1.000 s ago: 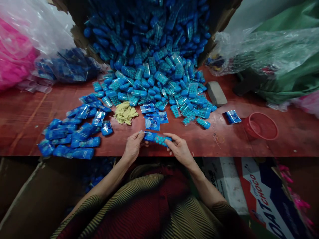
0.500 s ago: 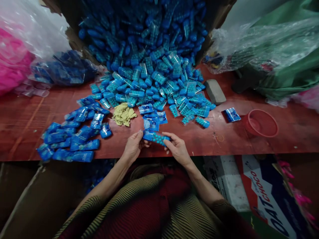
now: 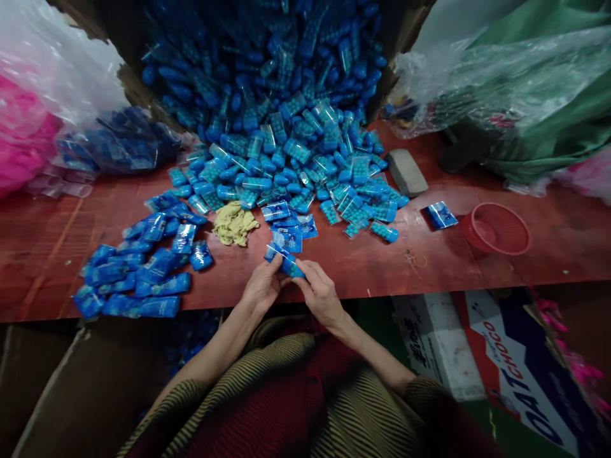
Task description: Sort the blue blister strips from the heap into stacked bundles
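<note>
Just above the table's front edge, my left hand [image 3: 261, 286] pinches a printed blue packet [image 3: 275, 252]. My right hand [image 3: 323, 296] grips the right end of a clear blue-ended container of small blue balls [image 3: 292, 268]. Packet and container meet between the hands; how far one sits inside the other I cannot tell. Flat blue packets [image 3: 288, 239] lie just beyond my fingers. To the left is a pile of filled blue packets [image 3: 160, 262], and behind spreads a large heap of ball containers [image 3: 296, 151].
A crumpled yellow cloth [image 3: 235, 224] lies left of the flat packets. Right of the heap are a grey block [image 3: 407, 172], one blue packet [image 3: 441, 215] and a red plastic basket [image 3: 497, 229]. An open carton [image 3: 136, 79] stands behind; printed boxes [image 3: 515, 369] lie below the table edge.
My right hand has moved left and slightly down, closer to my left hand. Less of the ball container shows, and the packet and container now slant down to the right.
</note>
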`<state>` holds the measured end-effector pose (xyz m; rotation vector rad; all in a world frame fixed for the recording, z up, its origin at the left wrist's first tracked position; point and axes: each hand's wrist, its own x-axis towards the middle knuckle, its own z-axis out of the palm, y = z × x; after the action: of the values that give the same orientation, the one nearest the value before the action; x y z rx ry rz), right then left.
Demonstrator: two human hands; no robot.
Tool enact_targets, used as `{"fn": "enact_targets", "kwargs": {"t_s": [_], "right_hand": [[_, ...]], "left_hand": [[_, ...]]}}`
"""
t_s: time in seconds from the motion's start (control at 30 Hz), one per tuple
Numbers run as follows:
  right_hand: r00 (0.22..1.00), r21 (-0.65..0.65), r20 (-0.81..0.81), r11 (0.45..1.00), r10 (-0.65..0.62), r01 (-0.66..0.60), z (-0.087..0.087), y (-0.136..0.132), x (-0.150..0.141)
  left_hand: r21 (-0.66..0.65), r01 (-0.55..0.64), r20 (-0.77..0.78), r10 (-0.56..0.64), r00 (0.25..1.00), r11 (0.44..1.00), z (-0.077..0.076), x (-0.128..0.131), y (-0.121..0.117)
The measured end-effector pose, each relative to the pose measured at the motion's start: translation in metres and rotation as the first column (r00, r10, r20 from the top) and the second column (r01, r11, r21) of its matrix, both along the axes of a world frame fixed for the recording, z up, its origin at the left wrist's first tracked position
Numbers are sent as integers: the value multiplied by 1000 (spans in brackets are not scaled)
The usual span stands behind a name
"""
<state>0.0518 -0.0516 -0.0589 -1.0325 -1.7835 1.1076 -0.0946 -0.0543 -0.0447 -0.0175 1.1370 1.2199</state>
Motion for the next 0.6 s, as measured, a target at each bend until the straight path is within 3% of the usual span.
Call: {"fn": "enact_targets", "kwargs": {"t_s": [0.07, 0.13, 0.23, 0.33, 0.43, 0.6], "right_hand": [[995, -113, -71, 991, 66, -74, 3, 1, 0], [977, -281, -190, 948, 97, -148, 5, 3, 0], [938, -420, -342, 883, 59, -209, 5, 10, 1], [934, -307, -355, 941, 26, -143, 1, 17, 4], [951, -175, -303, 976, 70, -127, -1, 23, 10], [894, -225, -362, 906, 263, -358, 10, 26, 13]], "left_hand": [[5, 49, 24, -49, 999, 999, 1, -5, 3], [32, 109, 58, -111, 992, 994, 2, -9, 5], [90, 148, 90, -156, 984, 985, 4, -14, 8], [159, 202, 121, -222, 967, 966, 4, -15, 7], [205, 244, 148, -276, 950, 948, 4, -15, 5], [204, 257, 170, -293, 941, 944, 4, -13, 5]]}}
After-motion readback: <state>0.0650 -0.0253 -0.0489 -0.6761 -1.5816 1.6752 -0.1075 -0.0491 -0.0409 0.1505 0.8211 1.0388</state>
